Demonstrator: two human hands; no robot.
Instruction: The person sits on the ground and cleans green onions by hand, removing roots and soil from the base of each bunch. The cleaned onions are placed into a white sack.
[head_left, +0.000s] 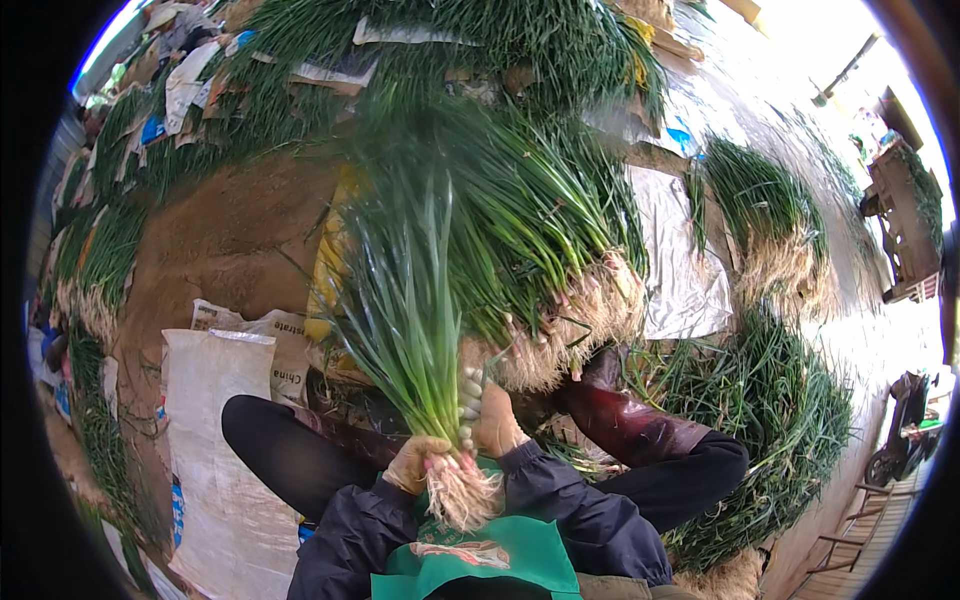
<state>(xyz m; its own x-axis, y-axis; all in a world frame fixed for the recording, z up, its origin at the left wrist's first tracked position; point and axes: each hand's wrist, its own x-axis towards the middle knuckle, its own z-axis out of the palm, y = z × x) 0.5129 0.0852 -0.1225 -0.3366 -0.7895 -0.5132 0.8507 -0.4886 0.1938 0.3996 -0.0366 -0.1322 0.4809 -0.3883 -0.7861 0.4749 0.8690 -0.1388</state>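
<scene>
A bunch of green onions (431, 360) stands upright over my lap, its leaves pointing away from me and its pale, stringy roots (461, 491) towards me. My left hand (411, 463), in a tan work glove, is closed around the bunch just above the roots. My right hand (491, 420), also gloved, is at the right side of the stems with its whitish fingertips against or very near them. Whether those fingers pinch any stem is not clear. Beyond my hands lies a big pile of green onions (525, 247), its roots turned towards my right boot.
A whitish sack (225, 457) lies at my left. Loose green leaves (757, 435) are heaped at my right, near my maroon boot (630, 420). More green onions (765, 195) rest by a white sheet (671, 255). A motorbike (896, 427) stands at far right.
</scene>
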